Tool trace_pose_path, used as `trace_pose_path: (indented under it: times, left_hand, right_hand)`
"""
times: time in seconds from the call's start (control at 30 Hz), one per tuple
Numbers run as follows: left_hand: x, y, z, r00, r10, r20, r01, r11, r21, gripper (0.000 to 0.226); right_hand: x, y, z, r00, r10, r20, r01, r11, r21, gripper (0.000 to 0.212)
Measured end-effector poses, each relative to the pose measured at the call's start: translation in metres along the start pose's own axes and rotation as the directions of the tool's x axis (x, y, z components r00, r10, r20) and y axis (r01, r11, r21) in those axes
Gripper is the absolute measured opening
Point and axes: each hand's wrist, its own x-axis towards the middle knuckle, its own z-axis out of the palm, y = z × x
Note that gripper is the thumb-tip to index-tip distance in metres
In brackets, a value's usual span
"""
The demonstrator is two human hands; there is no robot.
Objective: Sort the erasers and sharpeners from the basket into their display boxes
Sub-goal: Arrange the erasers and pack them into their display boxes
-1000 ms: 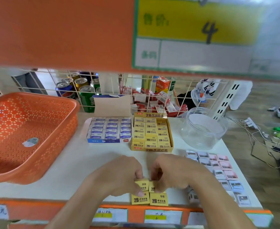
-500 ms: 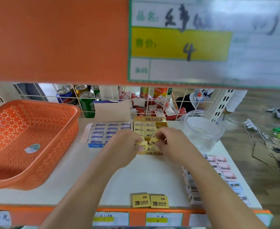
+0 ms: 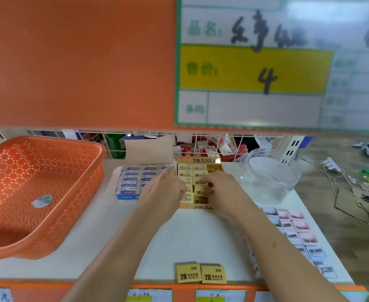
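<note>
Orange perforated plastic basket sits at the left of the white shelf board, with a round sticker on its floor. Two display boxes stand side by side and touching, behind the middle of the board. One is a blue-and-white display box filled with rows of white erasers. To its right is a yellow cardboard display box packed with yellow erasers. Both hands are over the yellow box. The right hand has its fingers curled, and its fingertips and thumb pinch a yellow 2B eraser that sits tilted among the rows near the front of the box. The left hand is at the box's left edge with its fingers bent downward. Its fingertips are hidden, so I cannot tell whether it holds anything. At the front edge of the board lie two loose yellow 2B erasers, flat and touching each other, well apart from the box. Rows of pink and grey sharpener boxes lie along the right edge, and a clear plastic jar stands behind them, near the yellow box
</note>
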Motion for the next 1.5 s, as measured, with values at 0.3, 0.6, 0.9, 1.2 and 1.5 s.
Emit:
trace_pose_path:
  times: [0.3, 0.6, 0.9, 1.2, 1.5]
  left_hand:
    - [-0.003, -0.009, 0.004, 0.997, 0.026, 0.066, -0.022, 0.998, -0.053, 0.027]
    - [-0.004, -0.009, 0.012, 1.0, -0.007, 0.006, 0.008, 0.992, -0.125, 0.036]
    - [-0.006, -0.009, 0.016, 1.0, -0.028, 0.01, 0.029, 0.993, -0.111, 0.035]
    - [-0.006, -0.009, 0.016, 1.0, -0.029, 0.001, 0.029, 0.993, -0.112, 0.035]
    - [-0.002, -0.007, 0.011, 1.0, 0.0, 0.029, 0.003, 0.997, -0.071, 0.025]
  right_hand:
    - [0.006, 0.008, 0.004, 1.0, -0.003, -0.023, 0.005, 0.995, 0.097, 0.021]
    - [0.005, 0.004, 0.008, 0.995, -0.048, -0.083, 0.061, 0.985, 0.16, 0.018]
    - [0.009, 0.0, 0.01, 0.989, -0.146, -0.005, 0.144, 0.977, 0.158, 0.021]
    - [0.01, -0.002, 0.012, 0.986, -0.166, -0.031, 0.169, 0.974, 0.154, 0.018]
    - [0.009, -0.002, 0.014, 0.989, -0.146, -0.027, 0.148, 0.98, 0.13, 0.019]
